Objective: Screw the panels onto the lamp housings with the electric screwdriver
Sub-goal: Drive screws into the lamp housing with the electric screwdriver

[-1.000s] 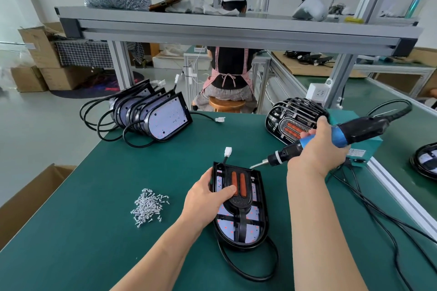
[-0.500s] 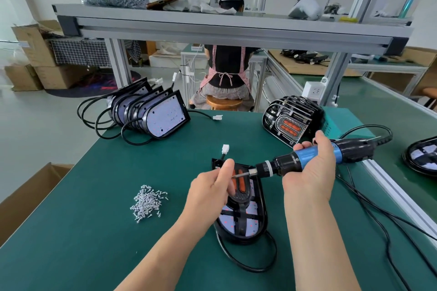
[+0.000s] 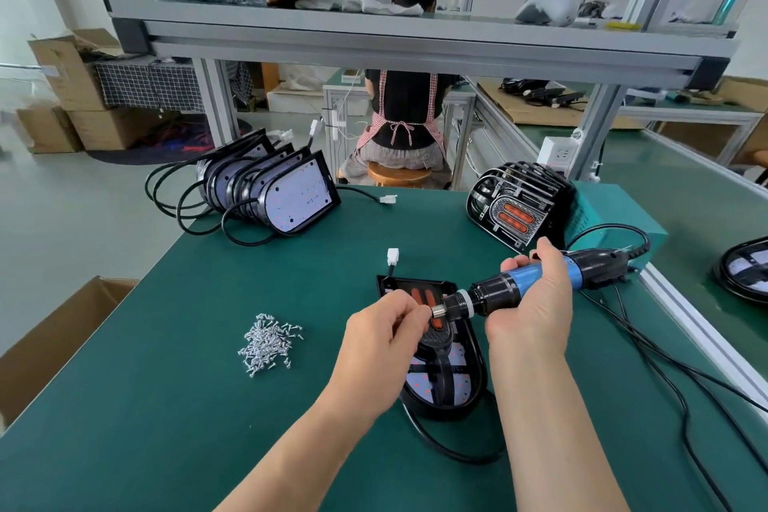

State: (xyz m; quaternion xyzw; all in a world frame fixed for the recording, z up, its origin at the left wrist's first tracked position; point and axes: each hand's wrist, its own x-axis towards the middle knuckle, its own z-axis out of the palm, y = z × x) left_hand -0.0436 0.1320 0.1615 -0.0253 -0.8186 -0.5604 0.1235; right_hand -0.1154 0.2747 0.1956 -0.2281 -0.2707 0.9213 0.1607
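One wide-angle camera, worn on the person's head, looks forward and down across the green table [image 3: 166, 407]. It sits close: the left hand [image 3: 382, 341] and right hand [image 3: 532, 303] reach in from the bottom edge and lie below centre. The shelf [image 3: 415, 42] bows across the upper frame.

Bit tip concealed
The bit of the electric screwdriver [image 3: 503, 297] is covered by the left hand [image 3: 382, 335]; whether a screw is pinched there cannot be told.
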